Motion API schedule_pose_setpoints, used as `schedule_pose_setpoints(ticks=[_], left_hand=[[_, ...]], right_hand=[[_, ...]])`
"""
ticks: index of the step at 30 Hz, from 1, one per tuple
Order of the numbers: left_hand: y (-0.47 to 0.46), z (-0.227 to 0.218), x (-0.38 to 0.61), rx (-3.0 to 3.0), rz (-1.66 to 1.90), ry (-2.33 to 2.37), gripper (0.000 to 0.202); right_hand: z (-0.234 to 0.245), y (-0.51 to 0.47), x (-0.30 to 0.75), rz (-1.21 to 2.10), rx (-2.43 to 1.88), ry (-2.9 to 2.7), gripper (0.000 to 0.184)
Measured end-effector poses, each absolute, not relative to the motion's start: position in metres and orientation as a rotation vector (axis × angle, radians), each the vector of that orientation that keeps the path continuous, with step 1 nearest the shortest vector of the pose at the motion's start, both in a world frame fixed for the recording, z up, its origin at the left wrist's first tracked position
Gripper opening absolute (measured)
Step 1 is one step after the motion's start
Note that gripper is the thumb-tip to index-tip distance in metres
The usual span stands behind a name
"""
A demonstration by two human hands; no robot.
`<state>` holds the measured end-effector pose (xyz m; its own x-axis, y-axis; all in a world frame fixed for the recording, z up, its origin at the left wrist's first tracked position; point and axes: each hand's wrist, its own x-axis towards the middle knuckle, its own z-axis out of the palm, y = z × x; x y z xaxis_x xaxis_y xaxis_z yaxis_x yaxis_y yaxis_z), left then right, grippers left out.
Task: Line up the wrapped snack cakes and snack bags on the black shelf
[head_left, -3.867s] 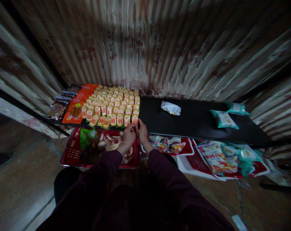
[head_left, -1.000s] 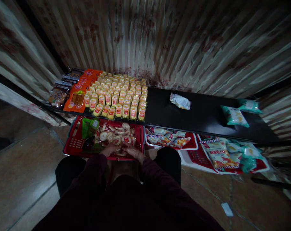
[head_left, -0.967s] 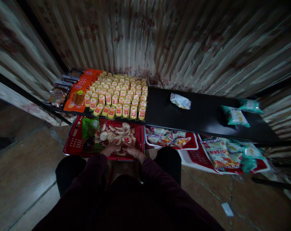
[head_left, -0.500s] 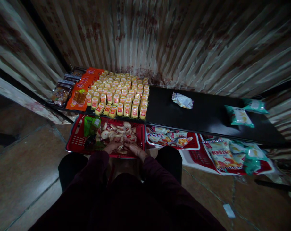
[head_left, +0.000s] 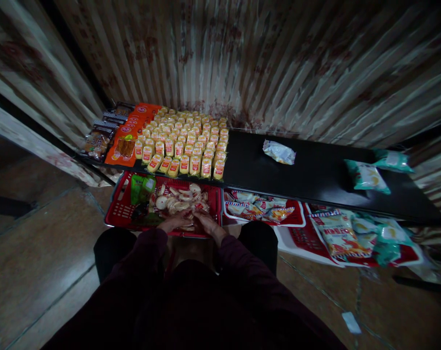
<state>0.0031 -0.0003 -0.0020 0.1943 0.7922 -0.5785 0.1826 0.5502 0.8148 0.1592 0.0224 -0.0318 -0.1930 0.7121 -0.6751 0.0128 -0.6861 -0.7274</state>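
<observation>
My left hand (head_left: 174,221) and my right hand (head_left: 205,221) are close together over the front of a red basket (head_left: 115,210). Beneath and between them lies a heap of pale round snacks (head_left: 177,200) in clear wrappers. The fingers bend inward and their tips nearly meet among the wrappers; what they grip is too small and dim to make out. A green packet (head_left: 142,185) lies in the basket's left part, with a dark packet (head_left: 140,212) below it.
Rows of small yellow packaged cakes (head_left: 184,146), orange packets (head_left: 133,129) and brown packets (head_left: 96,143) cover the left of the black shelf (head_left: 249,160). Farther right lie a white packet (head_left: 279,152) and teal packets (head_left: 368,176). Two more snack baskets (head_left: 300,219) stand to the right below.
The view has shifted slightly, moving the scene a little to the right. My hands stay over the snack heap; the right hand's fingers have drawn in slightly.
</observation>
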Motion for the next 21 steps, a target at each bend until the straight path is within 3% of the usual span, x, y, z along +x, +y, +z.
schedule_pose_setpoints(ticks=[8,21], left_hand=[[0.001,0.002,0.009,0.879,0.477,1.46,0.037],[-0.002,0.013,0.023,0.857,0.52,1.577,0.025]], right_hand=[[-0.031,0.022,0.159,1.766,-1.725,-0.795,0.039],[-0.007,0.018,0.163,1.884,-1.566,-0.652,0.043]])
